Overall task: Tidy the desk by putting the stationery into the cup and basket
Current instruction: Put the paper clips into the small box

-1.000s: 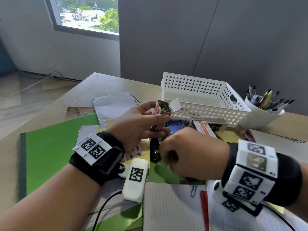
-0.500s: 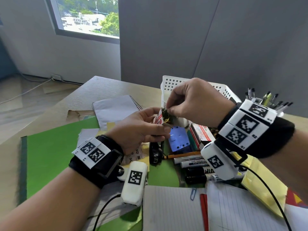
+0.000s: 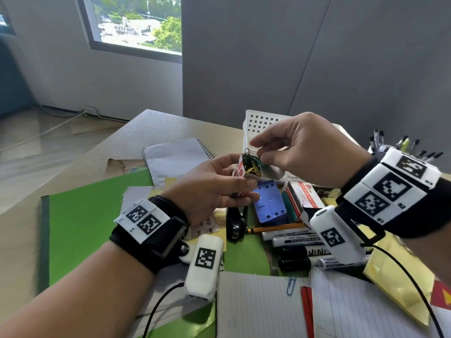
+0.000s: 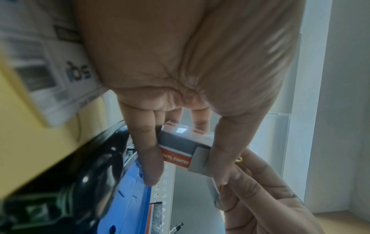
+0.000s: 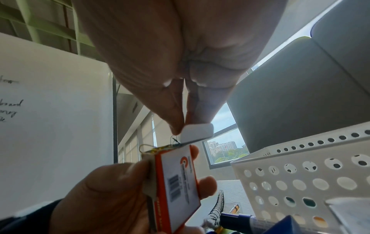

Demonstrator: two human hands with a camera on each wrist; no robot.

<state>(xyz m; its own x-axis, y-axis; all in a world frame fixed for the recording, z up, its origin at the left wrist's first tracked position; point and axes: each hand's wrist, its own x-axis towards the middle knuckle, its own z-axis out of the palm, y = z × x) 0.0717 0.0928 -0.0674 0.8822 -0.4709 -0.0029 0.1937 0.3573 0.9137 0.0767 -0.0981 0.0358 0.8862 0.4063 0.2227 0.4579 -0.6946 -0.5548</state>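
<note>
My left hand (image 3: 244,181) grips a small red and white paper clip box (image 3: 240,169) above the cluttered desk, top open. Coloured paper clips (image 3: 252,164) stick out of it. My right hand (image 3: 261,150) is at the opening, thumb and a finger pinching the box's white flap (image 5: 197,133), with a thin clip wire just under the thumb. The box (image 5: 180,182) shows its barcode side in the right wrist view and its "vinyl coated" side (image 4: 180,147) in the left wrist view. The white perforated basket (image 3: 256,123) stands just behind my hands. Pens (image 3: 405,142) in the cup show past my right wrist.
Below my hands lie a blue box (image 3: 268,203), a black stapler (image 3: 235,223), a pencil (image 3: 275,228), several markers (image 3: 297,240) and a red and white box (image 3: 305,196). A green folder (image 3: 85,228), a spiral notebook (image 3: 178,157), lined paper (image 3: 256,308) and a loose blue paper clip (image 3: 291,285) surround them.
My right hand rose from the desk to the box's open top and now works at it with its index finger lifted. The left hand kept holding the box in place.
</note>
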